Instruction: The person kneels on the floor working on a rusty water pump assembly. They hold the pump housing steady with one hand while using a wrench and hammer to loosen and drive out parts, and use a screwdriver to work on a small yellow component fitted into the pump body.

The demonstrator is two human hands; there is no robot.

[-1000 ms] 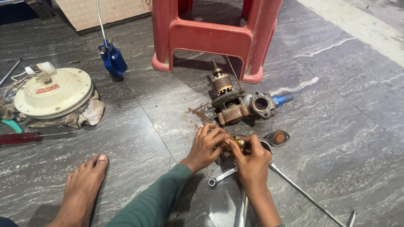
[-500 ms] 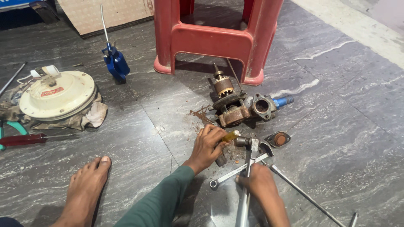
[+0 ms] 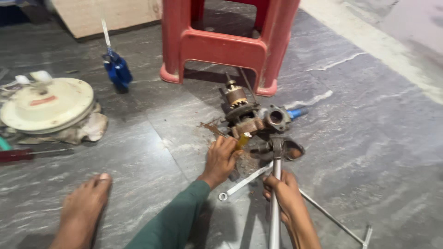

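Gripping a small yellowish part (image 3: 242, 139) against the rusty pump body (image 3: 247, 121), the left hand (image 3: 221, 159) is pressing down on the stone floor (image 3: 378, 152); the right hand (image 3: 286, 193) is clasping a long metal wrench (image 3: 276, 193), its head sitting on a fitting (image 3: 265, 147) beside the pump, whose round open port (image 3: 277, 116) is showing dark inside.

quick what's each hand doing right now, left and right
left hand: closed on a small yellow-brown part beside the rusty pump assembly.
right hand: closed around the long metal wrench handle.

Open floor (image 3: 369, 138) right of the pump assembly (image 3: 251, 117); red stool (image 3: 226, 46) blocks behind, foot (image 3: 83, 207) left
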